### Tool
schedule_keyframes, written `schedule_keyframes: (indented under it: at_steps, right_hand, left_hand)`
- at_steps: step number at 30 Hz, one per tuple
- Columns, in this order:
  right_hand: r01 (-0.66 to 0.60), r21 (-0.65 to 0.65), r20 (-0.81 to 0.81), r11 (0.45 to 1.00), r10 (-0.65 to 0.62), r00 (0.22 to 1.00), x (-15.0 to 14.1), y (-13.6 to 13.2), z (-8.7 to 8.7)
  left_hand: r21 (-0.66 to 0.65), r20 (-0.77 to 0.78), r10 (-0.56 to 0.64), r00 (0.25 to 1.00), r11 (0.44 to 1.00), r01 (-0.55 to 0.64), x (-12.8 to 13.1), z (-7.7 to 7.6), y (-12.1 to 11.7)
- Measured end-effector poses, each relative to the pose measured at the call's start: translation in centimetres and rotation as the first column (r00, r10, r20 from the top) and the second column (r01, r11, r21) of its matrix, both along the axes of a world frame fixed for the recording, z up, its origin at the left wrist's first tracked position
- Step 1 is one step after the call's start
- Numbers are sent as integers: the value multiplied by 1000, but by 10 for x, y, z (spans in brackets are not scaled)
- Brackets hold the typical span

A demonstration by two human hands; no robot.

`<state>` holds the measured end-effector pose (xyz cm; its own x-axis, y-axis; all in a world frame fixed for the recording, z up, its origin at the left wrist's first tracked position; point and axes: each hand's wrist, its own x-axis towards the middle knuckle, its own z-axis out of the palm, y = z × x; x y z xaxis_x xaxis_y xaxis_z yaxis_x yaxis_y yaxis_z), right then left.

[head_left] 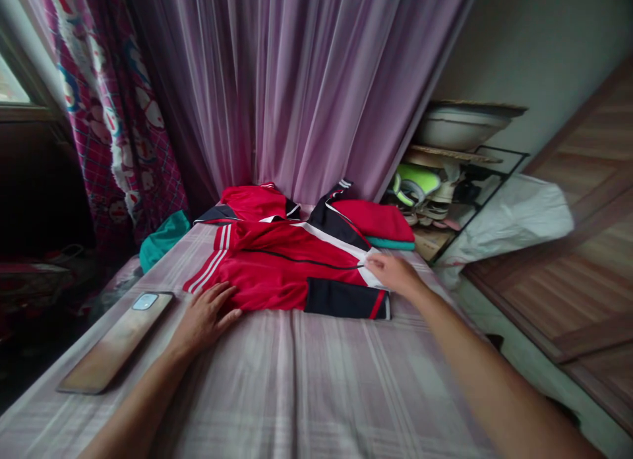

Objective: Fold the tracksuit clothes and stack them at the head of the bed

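Observation:
A red track jacket [277, 274] with dark navy and white panels lies on the bed, its striped hem towards the left. One sleeve is folded along the near side, its dark end pointing right. My left hand [210, 314] rests with fingers spread on the jacket's near left corner. At the right end, my right hand [393, 272] pinches the jacket's white edge near the end of the dark zip line. The jacket's far part spreads out behind, with a dark sleeve reaching towards the curtain.
A phone [119, 343] lies face down at left on the checked bed sheet [336, 386]. Folded red and teal clothes [390, 225] sit behind my right hand. Teal cloth [163, 241] hangs at the left edge. Purple curtains [297, 83] stand behind; a rack with a basin [462, 126] is at right.

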<state>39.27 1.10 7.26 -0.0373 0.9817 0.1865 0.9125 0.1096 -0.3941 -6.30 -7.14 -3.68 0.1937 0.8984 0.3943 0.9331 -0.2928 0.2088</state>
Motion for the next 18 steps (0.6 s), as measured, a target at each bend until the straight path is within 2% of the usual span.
schedule_keyframes:
  at_steps: [2,4,7,10,12,14,16,18]
  right_hand:
    - [24,22,36,999,-25,999,13,-49,-31]
    - [-9,71,68,997,5,998,17,-81,-53]
    - [-19,92,70,996,12,997,15,-92,-65]
    - [36,54,43,998,-39,998,20,-79,-46]
    - [98,75,22,992,-100,995,36,-73,-21]
    - [110,134,-25,985,-108,994,58,-74,4]
    - [66,155,-102,986,-50,994,80,-81,21]
    - [4,86,-165,996,10,986,96,-90,23]
  left_hand:
    - [4,-7,-5,1000,1000,5,0,0,1]
    - [1,-8,-15,1000,1000,15,1,1,2]
    - [0,12,-31,999,1000,31,1,7,3]
    - [37,41,-10,999,999,9,3,23,-3]
    - [60,48,25,999,998,-28,7,37,-14]
    - [59,38,50,998,997,-52,15,51,-28]
    - [9,15,58,998,998,-58,25,63,-42]
    - [-117,-10,24,1000,993,-25,36,69,-53]
